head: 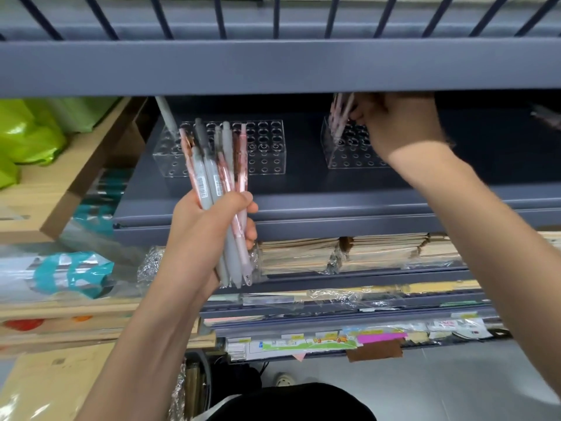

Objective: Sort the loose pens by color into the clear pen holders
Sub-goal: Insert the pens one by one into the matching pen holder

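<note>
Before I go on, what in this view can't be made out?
Head view only:
1) Pink pens at the right holder: tops cut off by the upper shelf beam.
2) Right hand: motion-blurred, so its grip on those pens is unclear.
3) Right holder: right part hidden behind that hand.
4) Pen bundle in the left hand: pens overlap, count unclear; barcode labels too small to read.

The upper shelf rail [273, 68] hides the tops of the pink pens [339, 120]; my right hand [400, 126] covers part of the right holder [343, 161].
</note>
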### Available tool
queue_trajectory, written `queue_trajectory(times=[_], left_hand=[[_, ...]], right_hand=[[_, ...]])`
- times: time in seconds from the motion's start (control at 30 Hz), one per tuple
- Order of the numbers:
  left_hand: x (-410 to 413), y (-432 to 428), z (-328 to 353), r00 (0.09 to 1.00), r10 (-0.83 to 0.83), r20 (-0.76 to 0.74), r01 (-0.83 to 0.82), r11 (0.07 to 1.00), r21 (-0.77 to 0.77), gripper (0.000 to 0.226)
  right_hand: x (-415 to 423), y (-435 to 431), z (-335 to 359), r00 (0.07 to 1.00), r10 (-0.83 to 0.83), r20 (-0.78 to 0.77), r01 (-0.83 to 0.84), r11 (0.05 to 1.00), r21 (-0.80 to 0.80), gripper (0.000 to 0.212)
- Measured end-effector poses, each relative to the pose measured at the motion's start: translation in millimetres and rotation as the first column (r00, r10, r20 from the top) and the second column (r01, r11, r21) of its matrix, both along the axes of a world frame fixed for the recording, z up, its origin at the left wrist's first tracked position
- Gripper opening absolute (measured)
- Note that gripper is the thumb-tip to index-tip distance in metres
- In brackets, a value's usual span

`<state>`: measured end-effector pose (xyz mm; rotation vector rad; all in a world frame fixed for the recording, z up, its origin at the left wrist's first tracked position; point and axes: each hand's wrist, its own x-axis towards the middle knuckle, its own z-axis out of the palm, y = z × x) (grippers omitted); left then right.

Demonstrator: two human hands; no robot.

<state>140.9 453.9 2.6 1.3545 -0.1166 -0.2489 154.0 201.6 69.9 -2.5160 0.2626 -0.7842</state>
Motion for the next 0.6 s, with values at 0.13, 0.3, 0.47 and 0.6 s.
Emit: queue_trajectory(times=[0.13,0.3,0.47,0.6], left_hand=[[-1,9,-1,0.999,-0.036,0.022,0.035,0.999,0.022,0.013],[1,17,2,0.998,-0.060,0.031,0.060,0.998,-0.015,0.014],[5,22,4,0.997,-0.068,0.030,0.069,0.997,-0.044,0.008],[9,25,7,0.997,-0.080,0.022,0.081,0.996,-0.048,0.012]], right_hand=[[9,6,-3,0.999,-0.050,-0.010,0.048,0.988,-0.147,0.042],[10,4,-7,0.995,-0.083,0.062,0.091,0.985,-0.147,0.041],[6,8,-9,0.993,-0.086,0.078,0.086,0.996,0.001,0.034],[-11,27,-10,0.956,-0.165,0.243,0.126,0.978,0.168,0.028]])
